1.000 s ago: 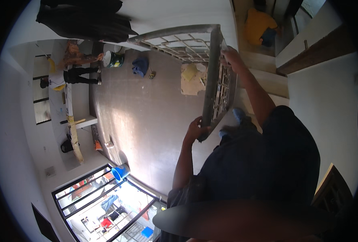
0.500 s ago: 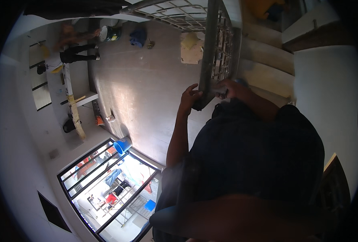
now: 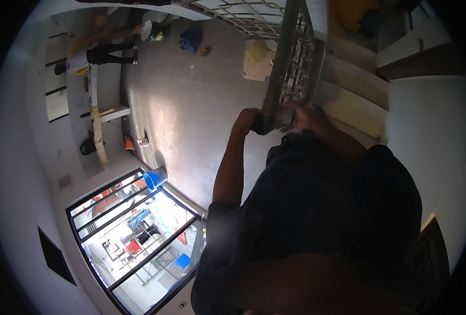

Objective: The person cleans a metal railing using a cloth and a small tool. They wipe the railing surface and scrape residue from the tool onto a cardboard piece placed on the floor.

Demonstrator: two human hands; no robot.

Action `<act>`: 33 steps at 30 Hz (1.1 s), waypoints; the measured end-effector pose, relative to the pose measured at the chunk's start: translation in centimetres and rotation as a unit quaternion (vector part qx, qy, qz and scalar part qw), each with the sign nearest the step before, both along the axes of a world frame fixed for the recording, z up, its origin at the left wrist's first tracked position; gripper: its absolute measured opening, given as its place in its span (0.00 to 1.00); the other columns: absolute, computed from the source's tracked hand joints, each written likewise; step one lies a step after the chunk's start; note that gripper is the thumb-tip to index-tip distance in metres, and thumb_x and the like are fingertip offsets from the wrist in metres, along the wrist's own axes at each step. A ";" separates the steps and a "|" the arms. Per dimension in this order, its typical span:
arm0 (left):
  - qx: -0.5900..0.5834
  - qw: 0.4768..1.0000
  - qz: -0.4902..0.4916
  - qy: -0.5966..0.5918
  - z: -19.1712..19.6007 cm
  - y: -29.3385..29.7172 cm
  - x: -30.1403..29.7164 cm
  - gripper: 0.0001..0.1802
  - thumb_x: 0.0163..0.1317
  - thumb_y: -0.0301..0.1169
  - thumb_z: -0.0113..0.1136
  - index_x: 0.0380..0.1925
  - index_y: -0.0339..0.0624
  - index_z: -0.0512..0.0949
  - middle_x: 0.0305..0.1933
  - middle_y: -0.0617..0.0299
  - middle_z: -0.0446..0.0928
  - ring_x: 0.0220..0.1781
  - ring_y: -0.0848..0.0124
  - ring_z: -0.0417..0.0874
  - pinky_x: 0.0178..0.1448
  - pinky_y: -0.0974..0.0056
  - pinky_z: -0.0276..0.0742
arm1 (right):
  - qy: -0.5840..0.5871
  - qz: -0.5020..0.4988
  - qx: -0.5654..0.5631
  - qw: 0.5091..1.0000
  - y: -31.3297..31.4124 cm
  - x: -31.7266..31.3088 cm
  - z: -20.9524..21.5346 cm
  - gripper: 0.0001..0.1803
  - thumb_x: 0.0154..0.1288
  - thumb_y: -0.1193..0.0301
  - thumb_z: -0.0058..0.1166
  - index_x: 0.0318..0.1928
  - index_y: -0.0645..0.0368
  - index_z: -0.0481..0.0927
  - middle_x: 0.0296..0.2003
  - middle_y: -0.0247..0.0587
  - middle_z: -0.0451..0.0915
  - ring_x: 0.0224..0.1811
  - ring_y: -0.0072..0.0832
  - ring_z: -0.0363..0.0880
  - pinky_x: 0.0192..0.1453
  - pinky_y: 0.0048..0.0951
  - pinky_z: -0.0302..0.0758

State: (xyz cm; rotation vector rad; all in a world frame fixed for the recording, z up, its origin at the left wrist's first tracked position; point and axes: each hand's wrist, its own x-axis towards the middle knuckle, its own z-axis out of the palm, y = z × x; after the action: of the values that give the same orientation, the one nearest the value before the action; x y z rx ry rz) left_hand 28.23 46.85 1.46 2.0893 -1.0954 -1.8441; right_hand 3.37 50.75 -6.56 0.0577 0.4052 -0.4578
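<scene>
Gripping lower end of metal grille frame point(image 3: 288, 58): left hand point(image 3: 247, 119) and right hand point(image 3: 298, 114) both clenched round it, frame rising above hands. Carrying step, apparently; next needs steady, level grip.

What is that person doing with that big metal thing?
A person in a dark shirt grips the near end of a metal grille frame with both hands. The left hand holds it from the left and the right hand from the right, and the frame runs away from them over the bare concrete floor. Across the room another person is near a counter, and a blue bucket sits by the large window.
</scene>
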 end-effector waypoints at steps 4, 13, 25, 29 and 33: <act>-0.036 0.998 0.022 0.039 -0.1 0.1 0.7 0.14 0.67 0.33 0.55 0.40 0.33 0.84 0.34 0.58 0.83 0.32 0.67 0.82 0.38 0.61 0.79 | 0.086 -0.054 -0.097 0.990 0.8 0.8 0.6 0.25 0.70 0.67 0.56 0.64 0.62 0.73 0.51 0.56 0.83 0.44 0.51 0.88 0.44 0.49 0.87; -0.148 0.977 -0.151 0.035 0.5 -1.6 1.9 0.11 0.67 0.31 0.57 0.37 0.34 0.84 0.31 0.58 0.83 0.30 0.69 0.82 0.37 0.60 0.78 | 0.257 -0.024 -0.279 0.925 0.0 2.0 2.7 0.18 0.67 0.70 0.59 0.55 0.65 0.77 0.29 0.42 0.83 0.19 0.25 0.80 0.24 0.31 0.79; -0.083 0.982 -0.161 0.058 -0.7 -2.6 2.9 0.07 0.63 0.27 0.58 0.33 0.37 0.84 0.28 0.60 0.81 0.29 0.72 0.80 0.34 0.62 0.77 | 0.362 0.011 -0.289 0.886 1.1 2.2 4.8 0.10 0.69 0.67 0.58 0.44 0.61 0.81 0.23 0.32 0.75 0.18 0.17 0.70 0.22 0.22 0.65; -0.115 0.965 -0.165 0.168 -1.1 -2.5 2.9 0.06 0.63 0.26 0.59 0.33 0.36 0.83 0.27 0.63 0.79 0.30 0.74 0.77 0.37 0.64 0.76 | 0.348 0.040 -0.190 0.917 1.0 2.4 5.5 0.12 0.72 0.64 0.56 0.41 0.62 0.81 0.23 0.32 0.74 0.21 0.18 0.70 0.26 0.23 0.67; -0.089 0.983 -0.109 0.116 -1.7 -1.8 4.1 0.05 0.63 0.27 0.60 0.33 0.37 0.83 0.28 0.66 0.78 0.31 0.75 0.75 0.39 0.65 0.75 | 0.350 0.028 -0.287 0.891 0.7 2.6 4.2 0.14 0.73 0.62 0.56 0.45 0.61 0.80 0.25 0.31 0.74 0.23 0.19 0.69 0.28 0.24 0.66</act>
State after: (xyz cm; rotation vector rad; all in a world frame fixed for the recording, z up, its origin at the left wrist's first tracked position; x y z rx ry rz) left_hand 32.33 45.08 -0.25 1.6650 -1.4129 -1.9411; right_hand 5.94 51.41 -2.38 -0.7152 0.9610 -0.5192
